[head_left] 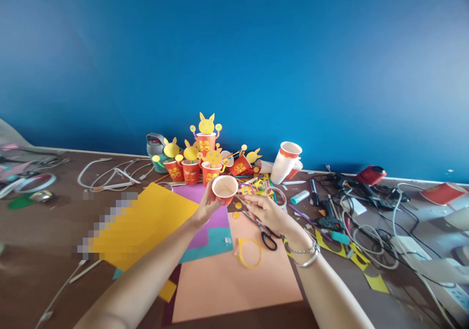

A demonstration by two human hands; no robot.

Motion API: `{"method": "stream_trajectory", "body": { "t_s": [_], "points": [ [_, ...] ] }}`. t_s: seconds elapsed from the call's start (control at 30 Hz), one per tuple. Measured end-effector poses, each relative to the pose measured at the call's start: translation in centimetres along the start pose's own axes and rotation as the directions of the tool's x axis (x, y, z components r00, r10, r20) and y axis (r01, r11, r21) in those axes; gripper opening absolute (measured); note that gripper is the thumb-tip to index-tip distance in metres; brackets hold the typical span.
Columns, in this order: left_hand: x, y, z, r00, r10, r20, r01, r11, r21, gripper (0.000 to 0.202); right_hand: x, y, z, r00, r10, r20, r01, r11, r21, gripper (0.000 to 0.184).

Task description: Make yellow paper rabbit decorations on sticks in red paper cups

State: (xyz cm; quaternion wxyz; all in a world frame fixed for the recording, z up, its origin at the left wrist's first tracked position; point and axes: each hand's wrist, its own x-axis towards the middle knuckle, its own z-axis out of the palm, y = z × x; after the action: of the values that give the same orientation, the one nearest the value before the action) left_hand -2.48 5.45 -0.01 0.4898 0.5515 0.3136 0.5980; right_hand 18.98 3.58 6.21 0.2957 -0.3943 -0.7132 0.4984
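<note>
My left hand (208, 208) is wrapped round a red paper cup (224, 188), its white inside tilted toward me. Just right of the cup, my right hand (264, 210) pinches a thin brown stick (240, 198), whose tip is close to the rim. Whether the tip touches the cup I cannot tell. Below my right hand lie black-handled scissors (268, 241), partly covered by it. A yellow paper ring (250, 252) rests on the peach paper (234, 285). Small yellow discs (236, 215) lie between the hands.
Red cups with yellow animal heads (191, 168) stand behind. A stack of white cups (281, 165) is to their right. Yellow card (142, 221) lies left, partly pixelated. On the right are a glue gun (327, 216), cables and a power strip (432, 265).
</note>
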Motion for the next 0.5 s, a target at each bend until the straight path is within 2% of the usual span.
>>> {"method": "stream_trajectory", "body": {
  "t_s": [0.3, 0.5],
  "points": [
    [-0.02, 0.32, 0.24, 0.999, 0.011, 0.030, -0.012, 0.999, 0.034, 0.065, -0.18, -0.65, 0.12, 0.999, 0.054, 0.004, -0.053, 0.997, -0.061, 0.039],
    [-0.51, 0.07, 0.14, 0.998, 0.064, 0.015, -0.065, 0.964, 0.257, 0.056, -0.39, -0.41, 0.91, 0.999, 0.019, -0.029, -0.023, 0.987, -0.158, 0.033]
  ]
}}
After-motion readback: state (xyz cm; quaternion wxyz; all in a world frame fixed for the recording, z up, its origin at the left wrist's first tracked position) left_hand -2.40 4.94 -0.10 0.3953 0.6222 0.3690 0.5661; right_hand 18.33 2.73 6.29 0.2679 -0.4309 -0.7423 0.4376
